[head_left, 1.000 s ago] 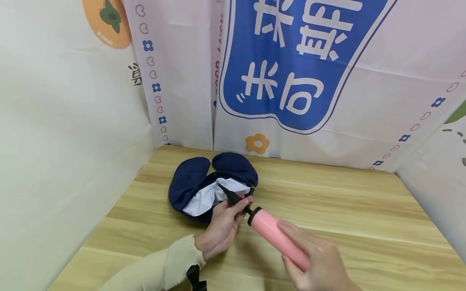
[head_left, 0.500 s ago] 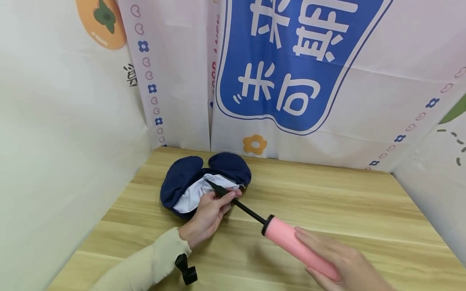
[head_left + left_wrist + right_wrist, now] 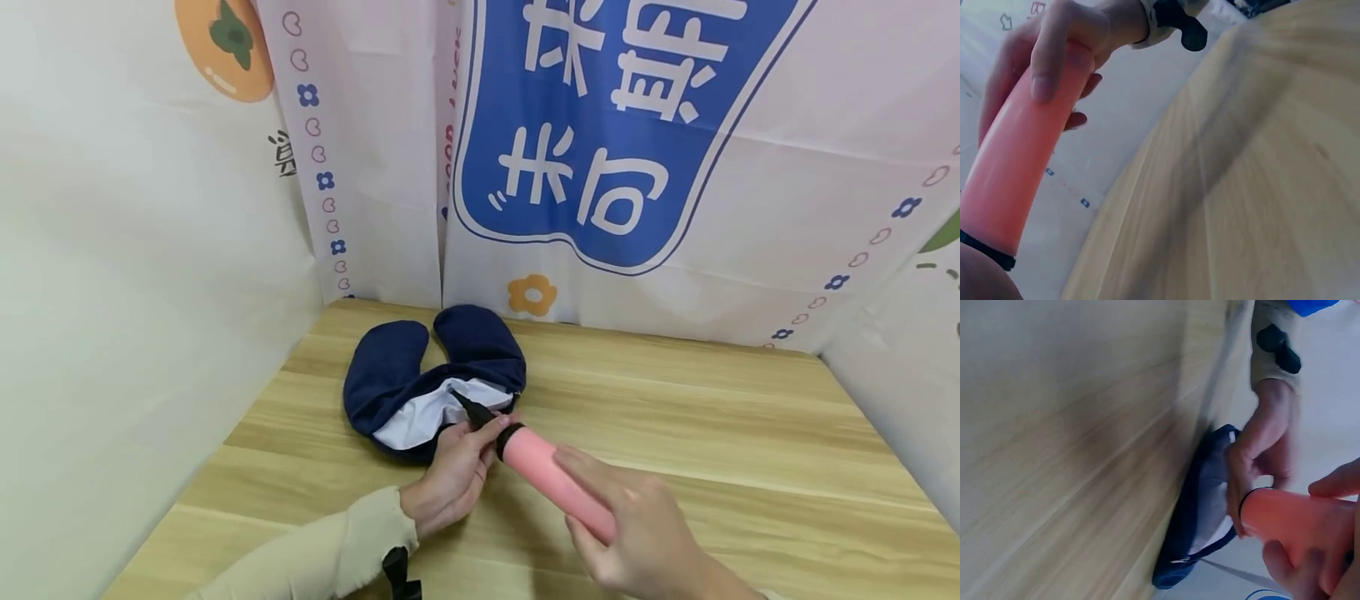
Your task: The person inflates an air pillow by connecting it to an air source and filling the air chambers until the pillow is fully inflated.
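A pink hand pump [image 3: 555,475] with a black nozzle [image 3: 474,408] slants across the head view. My left hand [image 3: 454,477] pinches the pump's black front end. Around the pink barrel curls my right hand [image 3: 647,532]; the left wrist view also shows this right hand [image 3: 1063,37] on the barrel. Beyond them lies a navy U-shaped neck pillow [image 3: 386,358], unzipped along its near side. White inner material [image 3: 416,423] shows in the opening, and the nozzle tip reaches it. Whether the tip sits in a valve, I cannot tell. The pump's rod is out of sight at this moment.
The wood-grain table [image 3: 712,433] stretches out to the right of the pillow. A printed white curtain [image 3: 382,167] hangs at the table's back edge, and a white side wall [image 3: 135,275] stands on the left.
The right hand drew the pink barrel back, baring the black rod, then pushed it forward to the left hand again. The pillow looks fuller, its arms more spread.
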The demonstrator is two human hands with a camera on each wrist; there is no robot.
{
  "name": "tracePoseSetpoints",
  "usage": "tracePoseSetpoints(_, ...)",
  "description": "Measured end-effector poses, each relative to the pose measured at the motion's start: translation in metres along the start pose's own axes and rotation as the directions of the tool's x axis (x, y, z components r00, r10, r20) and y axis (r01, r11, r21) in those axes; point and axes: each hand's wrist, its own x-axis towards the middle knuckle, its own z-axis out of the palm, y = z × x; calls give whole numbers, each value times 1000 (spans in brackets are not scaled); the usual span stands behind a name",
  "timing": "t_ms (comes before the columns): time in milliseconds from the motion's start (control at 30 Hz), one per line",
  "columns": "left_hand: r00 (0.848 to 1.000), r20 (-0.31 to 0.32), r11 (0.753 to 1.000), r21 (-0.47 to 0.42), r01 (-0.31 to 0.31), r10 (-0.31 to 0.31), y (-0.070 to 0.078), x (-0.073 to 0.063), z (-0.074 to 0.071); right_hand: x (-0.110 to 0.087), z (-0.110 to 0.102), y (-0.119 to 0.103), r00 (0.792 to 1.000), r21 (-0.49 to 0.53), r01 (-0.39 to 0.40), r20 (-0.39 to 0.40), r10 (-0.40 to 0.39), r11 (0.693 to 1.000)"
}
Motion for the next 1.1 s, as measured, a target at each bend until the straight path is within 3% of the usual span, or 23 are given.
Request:
tracePoseSetpoints(133, 998, 69, 996, 93, -11, 5, 11, 1, -12, -7, -6, 2, 984, 33, -65, 171, 58, 997)
tracePoseSetpoints(200, 994, 109, 994, 108, -22, 11, 19, -1, -18, -14, -20, 3, 955, 63, -121, 280, 99, 991)
tracePoseSetpoints(300, 990, 144, 992, 119, -34, 16, 31, -2, -21, -22, -47, 5, 888, 61, -247, 414, 200, 967)
tracePoseSetpoints(367, 989, 145, 992, 119, -44, 27, 37, 2, -20, -25, -65, 10, 869, 51, -266, 445, 216, 963)
tracePoseSetpoints(500, 993, 80, 992, 91, -89, 82, 40, 11, -20, -31, -90, 21, 884, 47, -240, 422, 198, 970)
tracePoseSetpoints(567, 994, 36, 992, 66, -104, 102, 37, 12, -17, -29, -90, 23, 916, 46, -186, 370, 156, 982)
tracePoseSetpoints(633, 996, 14, 995, 46, -86, 85, 31, 10, -11, -21, -82, 21, 934, 24, -153, 330, 137, 988)
tracePoseSetpoints(733, 1000, 9, 999, 21, -25, 25, 19, 5, 0, -2, -57, 15, 971, -5, -56, 233, 56, 998)
tracePoseSetpoints(800, 1000, 18, 1000, 13, 8, -8, 13, 3, 5, 10, -42, 11, 985, -38, 3, 175, 3, 999)
tracePoseSetpoints(867, 1000, 24, 1000, 22, 13, -13, 11, 3, 6, 18, -29, 8, 989, -59, 52, 138, -43, 997)
tracePoseSetpoints(933, 999, 40, 998, 58, 17, -20, 13, 5, 5, 20, -21, 6, 987, -77, 59, 152, -47, 995)
tracePoseSetpoints(1100, 995, 104, 988, 154, -24, 8, 24, 16, -6, 4, -19, 12, 960, -40, -23, 277, 33, 999)
